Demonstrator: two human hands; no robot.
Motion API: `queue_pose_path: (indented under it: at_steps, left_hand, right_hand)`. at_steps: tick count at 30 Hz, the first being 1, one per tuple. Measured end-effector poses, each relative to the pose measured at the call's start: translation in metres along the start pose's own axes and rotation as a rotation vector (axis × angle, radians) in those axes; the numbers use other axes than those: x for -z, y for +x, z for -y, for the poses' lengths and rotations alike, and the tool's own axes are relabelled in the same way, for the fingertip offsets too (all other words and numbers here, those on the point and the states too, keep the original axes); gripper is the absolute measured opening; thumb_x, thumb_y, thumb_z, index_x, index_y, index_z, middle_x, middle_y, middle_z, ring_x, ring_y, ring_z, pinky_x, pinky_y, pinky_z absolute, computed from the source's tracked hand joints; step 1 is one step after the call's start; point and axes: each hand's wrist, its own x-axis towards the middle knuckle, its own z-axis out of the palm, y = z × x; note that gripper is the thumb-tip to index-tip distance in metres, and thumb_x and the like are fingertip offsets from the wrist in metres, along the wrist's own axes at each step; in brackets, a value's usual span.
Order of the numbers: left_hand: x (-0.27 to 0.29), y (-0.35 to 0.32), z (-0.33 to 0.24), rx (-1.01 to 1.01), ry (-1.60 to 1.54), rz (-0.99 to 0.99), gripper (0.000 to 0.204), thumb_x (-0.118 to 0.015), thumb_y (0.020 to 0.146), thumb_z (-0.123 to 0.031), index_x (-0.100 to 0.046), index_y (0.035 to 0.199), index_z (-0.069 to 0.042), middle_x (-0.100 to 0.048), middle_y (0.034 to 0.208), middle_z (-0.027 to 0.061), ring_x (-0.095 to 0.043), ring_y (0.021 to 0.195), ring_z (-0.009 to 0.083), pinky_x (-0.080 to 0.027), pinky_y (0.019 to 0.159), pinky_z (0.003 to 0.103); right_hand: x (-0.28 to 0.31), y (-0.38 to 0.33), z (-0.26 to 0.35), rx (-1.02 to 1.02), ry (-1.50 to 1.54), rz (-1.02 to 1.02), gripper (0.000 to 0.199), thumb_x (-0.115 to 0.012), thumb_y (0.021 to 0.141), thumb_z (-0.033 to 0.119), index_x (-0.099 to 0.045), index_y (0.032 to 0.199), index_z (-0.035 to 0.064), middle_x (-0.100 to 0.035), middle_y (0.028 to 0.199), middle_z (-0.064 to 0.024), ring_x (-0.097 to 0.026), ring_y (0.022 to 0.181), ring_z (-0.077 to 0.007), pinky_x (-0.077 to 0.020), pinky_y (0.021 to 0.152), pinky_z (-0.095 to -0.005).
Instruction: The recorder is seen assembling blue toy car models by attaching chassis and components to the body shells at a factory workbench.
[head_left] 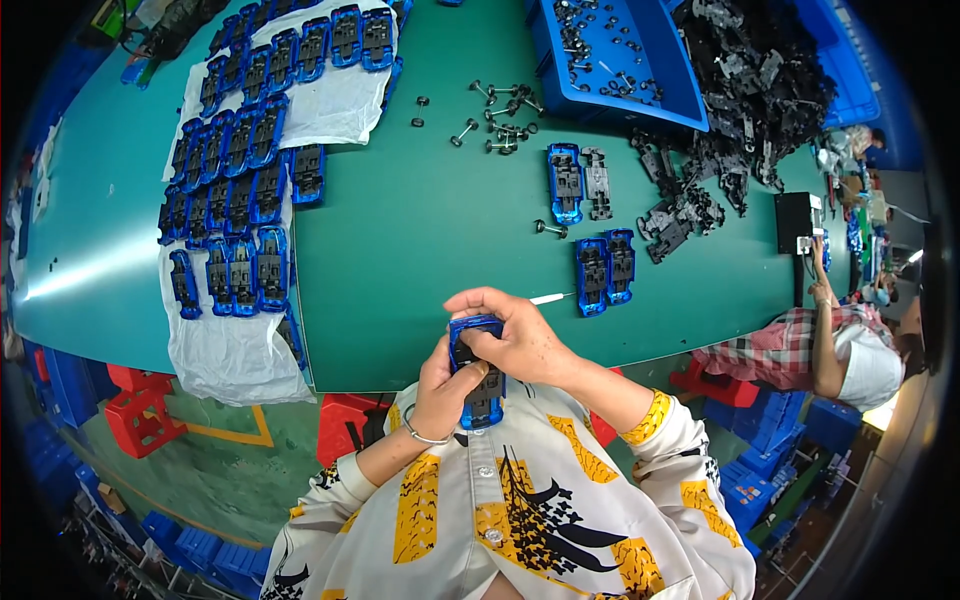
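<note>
Both hands hold one blue toy car (pixel 478 372) upside down, just off the near edge of the green surface (pixel 420 230) and close to the chest, probably so the dark underside faces up into view. The left hand (pixel 440 392) cups it from 7 o'clock, its grip closed round the lower body as a steady base; the right hand (pixel 520 338) comes over from 2 o'clock, grip closed on the upper end with fingers pressing the black chassis, it seems. At 10 o'clock, cars (pixel 235 200) lie in rows on a white sheet (pixel 225 350), kept apart and easy to count. At 1 o'clock four more cars (pixel 590 225) lie within reach beside loose axles (pixel 500 120). A blue bin (pixel 640 60) and a heap of black parts (pixel 740 90) sit at the far edge, at 1 to 2 o'clock.
</note>
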Motion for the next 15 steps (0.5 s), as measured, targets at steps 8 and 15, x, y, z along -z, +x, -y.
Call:
queue_pose_path:
  at_steps: [8,15]
  left_hand:
    - [0.001,0.001,0.000,-0.006,0.009,-0.009,0.041,-0.043,0.077,0.002,-0.037,0.117,-0.001,-0.053,0.095,0.0077,-0.058,0.078,0.0152,-0.051,0.068,0.030]
    - [-0.003,0.000,-0.003,-0.001,-0.105,-0.043,0.035,-0.048,0.078,0.002,-0.043,0.112,-0.002,-0.053,0.094,0.0028,-0.052,0.080,0.0080,-0.046,0.070,0.024]
  right_hand:
    - [0.005,-0.002,-0.001,0.041,-0.025,0.057,0.036,-0.053,0.079,0.003,-0.048,0.115,0.0019,-0.057,0.100,-0.0073,-0.054,0.094,-0.0130,-0.0445,0.080,-0.0262]
    - [0.007,-0.013,-0.008,-0.039,-0.042,-0.010,0.040,-0.050,0.081,0.004,-0.043,0.120,0.0025,-0.056,0.101,-0.0068,-0.053,0.093,-0.0135,-0.0422,0.080,-0.0255]
